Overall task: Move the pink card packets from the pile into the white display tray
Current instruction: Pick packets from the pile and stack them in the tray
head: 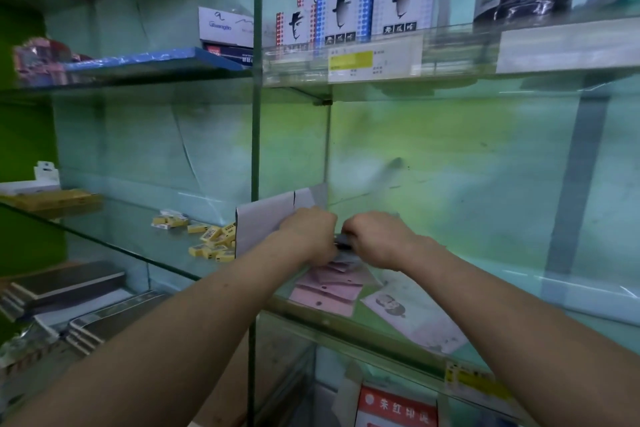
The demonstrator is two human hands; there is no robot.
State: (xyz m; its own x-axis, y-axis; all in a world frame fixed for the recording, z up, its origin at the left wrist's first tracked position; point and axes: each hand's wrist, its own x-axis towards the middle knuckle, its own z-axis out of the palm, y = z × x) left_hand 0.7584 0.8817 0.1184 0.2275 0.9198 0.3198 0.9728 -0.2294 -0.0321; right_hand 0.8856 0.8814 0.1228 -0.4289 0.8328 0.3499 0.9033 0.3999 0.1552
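Curling together over a blurred dark item, the left hand [308, 236] and right hand [377, 239] meet above the glass shelf [519, 291]; what they clamp is unclear. Pink card packets [325, 291] lie just below them, the white display tray [263, 224] standing beside the left hand.

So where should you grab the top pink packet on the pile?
Probably by its near edge, coming from the front. The pink packets lie flat and fanned on the glass shelf, so near edges stick out, while both hands crowd the far end.
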